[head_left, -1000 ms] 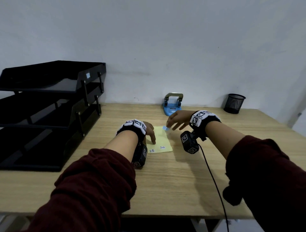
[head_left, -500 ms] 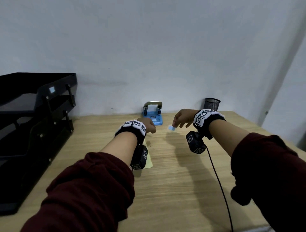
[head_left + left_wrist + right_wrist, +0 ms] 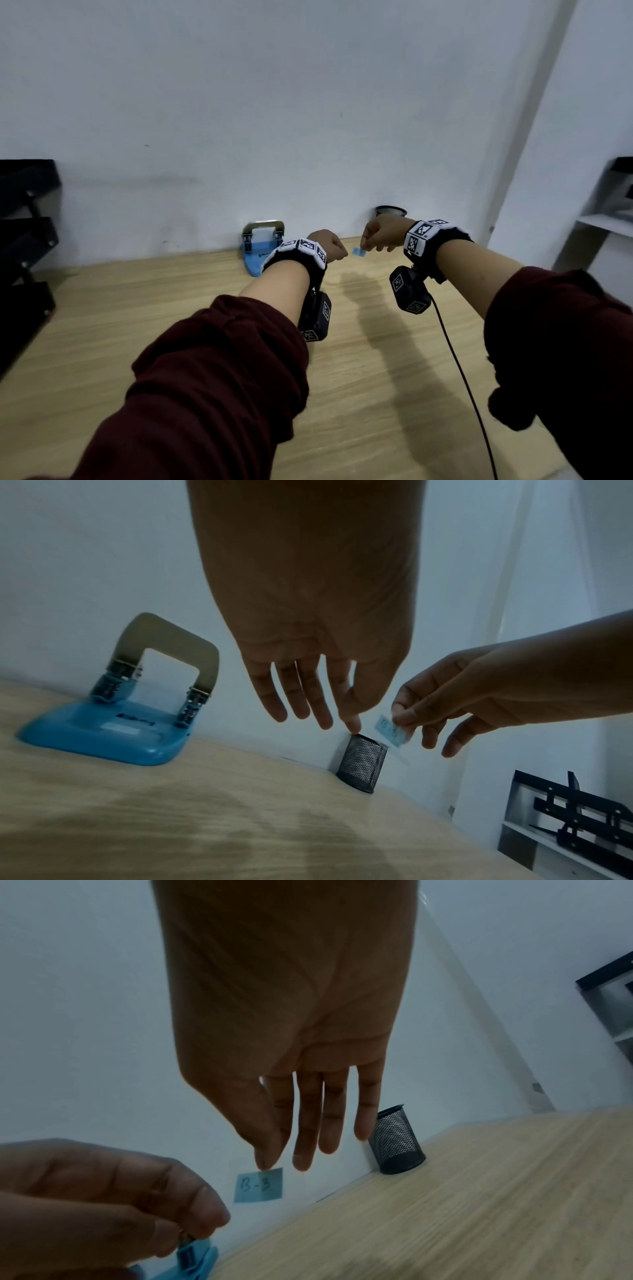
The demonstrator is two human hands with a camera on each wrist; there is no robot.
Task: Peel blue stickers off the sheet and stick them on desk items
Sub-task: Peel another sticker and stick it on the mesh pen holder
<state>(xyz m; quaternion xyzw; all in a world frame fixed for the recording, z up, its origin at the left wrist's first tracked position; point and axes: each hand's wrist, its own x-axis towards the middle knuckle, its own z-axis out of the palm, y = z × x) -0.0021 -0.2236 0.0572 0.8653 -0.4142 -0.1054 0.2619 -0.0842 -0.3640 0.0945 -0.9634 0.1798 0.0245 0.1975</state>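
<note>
Change: Your right hand (image 3: 378, 237) has lifted the blue sticker (image 3: 259, 1186) clear of the desk (image 3: 376, 359) and carried it toward the far right corner; a second ago it was only just coming off the yellow sheet, which has now dropped out of every view.
Head: You have turned right, so the black letter trays (image 3: 24, 246) have slid to the left edge of the head view.
Right hand: Thumb and forefinger pinch the top edge of the sticker; the other fingers hang straight. The sticker hangs in the air, marked "B-3", touching nothing else.
Left hand: It has left the sheet and now floats beside the right, holding nothing. Your left hand (image 3: 308, 653) shows relaxed, nearly straight fingers from its own wrist camera.
Meaning: One sticker is peeled and in transit; judging by the direction, the mesh pen cup (image 3: 363, 764) at the far right corner is the likely target, though the blue hole punch (image 3: 113, 723) at the far edge is also near.
Risk: The sticker is limp and could fold on itself before it is pressed down.
Surface: Pale wood-grain desk, set against a white wall (image 3: 274, 102).
Room: A shelf unit (image 3: 613, 219) stands past the right edge of the desk; a black cable (image 3: 462, 377) trails from your right wrist.
</note>
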